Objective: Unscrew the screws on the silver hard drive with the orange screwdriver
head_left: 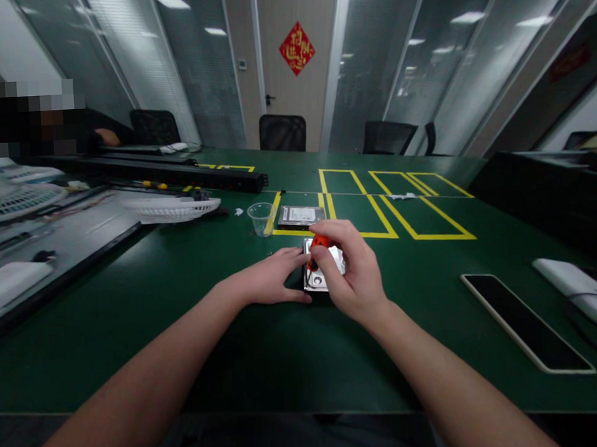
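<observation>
A silver hard drive (pixel 318 280) lies on the green table in front of me, partly covered by both hands. My left hand (pixel 276 276) grips its left side, thumb at the near edge and fingers toward the far corner. In my right hand (pixel 349 269) is a screwdriver with an orange-red and black handle (pixel 320 241), clasped from above between thumb and fingers. Its shaft slants down to the left side of the drive; whether the tip sits in a screw cannot be made out. A second hard drive (pixel 301 215), label up, rests just beyond. Left of that stands a clear plastic cup (pixel 262 220).
Yellow tape rectangles (pixel 437 237) mark the table's far half. To the right are a phone (pixel 526 321) and a white device with a cable (pixel 582 290). Fan parts (pixel 170 208) and a long black bar (pixel 176 173) occupy the left. Another person (pixel 106 137) sits at far left.
</observation>
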`<act>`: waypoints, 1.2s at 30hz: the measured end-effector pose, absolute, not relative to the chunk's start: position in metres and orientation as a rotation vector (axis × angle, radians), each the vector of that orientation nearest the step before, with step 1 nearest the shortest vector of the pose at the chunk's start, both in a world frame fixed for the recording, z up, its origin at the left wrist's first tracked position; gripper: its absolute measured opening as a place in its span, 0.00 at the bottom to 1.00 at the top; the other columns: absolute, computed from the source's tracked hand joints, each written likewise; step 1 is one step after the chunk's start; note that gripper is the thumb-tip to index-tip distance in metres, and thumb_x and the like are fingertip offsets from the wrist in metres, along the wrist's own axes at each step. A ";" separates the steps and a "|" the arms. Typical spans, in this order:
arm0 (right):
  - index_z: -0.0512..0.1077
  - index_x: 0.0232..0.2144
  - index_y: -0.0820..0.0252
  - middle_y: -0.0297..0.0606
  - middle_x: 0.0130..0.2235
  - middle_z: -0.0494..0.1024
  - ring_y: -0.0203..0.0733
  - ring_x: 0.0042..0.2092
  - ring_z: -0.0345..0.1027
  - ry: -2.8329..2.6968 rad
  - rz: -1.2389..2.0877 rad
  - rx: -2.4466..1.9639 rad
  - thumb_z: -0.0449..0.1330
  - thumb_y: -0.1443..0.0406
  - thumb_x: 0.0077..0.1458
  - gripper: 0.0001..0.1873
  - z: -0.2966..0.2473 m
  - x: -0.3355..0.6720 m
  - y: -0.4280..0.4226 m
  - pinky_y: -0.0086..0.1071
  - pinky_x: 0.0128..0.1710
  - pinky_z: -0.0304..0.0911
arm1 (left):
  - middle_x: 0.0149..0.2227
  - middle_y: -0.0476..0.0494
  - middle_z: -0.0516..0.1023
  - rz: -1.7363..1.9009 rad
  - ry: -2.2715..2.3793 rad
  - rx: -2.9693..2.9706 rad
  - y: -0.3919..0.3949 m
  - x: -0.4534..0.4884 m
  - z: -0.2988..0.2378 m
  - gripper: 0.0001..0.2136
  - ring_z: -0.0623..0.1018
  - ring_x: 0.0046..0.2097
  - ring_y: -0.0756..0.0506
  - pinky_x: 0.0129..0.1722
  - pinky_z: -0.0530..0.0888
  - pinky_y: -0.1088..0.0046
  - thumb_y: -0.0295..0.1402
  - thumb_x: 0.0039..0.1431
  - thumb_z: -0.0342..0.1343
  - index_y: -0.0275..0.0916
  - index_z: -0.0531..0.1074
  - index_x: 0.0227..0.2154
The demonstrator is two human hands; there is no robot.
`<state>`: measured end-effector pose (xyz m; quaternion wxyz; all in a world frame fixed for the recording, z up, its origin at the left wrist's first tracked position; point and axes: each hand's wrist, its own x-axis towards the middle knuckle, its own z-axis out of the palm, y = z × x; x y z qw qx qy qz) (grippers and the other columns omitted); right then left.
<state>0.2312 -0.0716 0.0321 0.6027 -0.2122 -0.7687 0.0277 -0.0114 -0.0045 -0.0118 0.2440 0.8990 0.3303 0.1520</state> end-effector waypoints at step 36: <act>0.84 0.68 0.47 0.47 0.63 0.94 0.57 0.64 0.92 -1.778 0.129 -0.530 0.70 0.65 0.84 0.17 0.030 0.229 -0.073 0.55 0.67 0.91 | 0.91 0.30 0.73 0.401 0.847 2.410 -0.006 -0.010 -0.006 0.49 0.70 0.92 0.21 0.92 0.66 0.32 0.50 0.71 0.83 0.48 0.72 0.88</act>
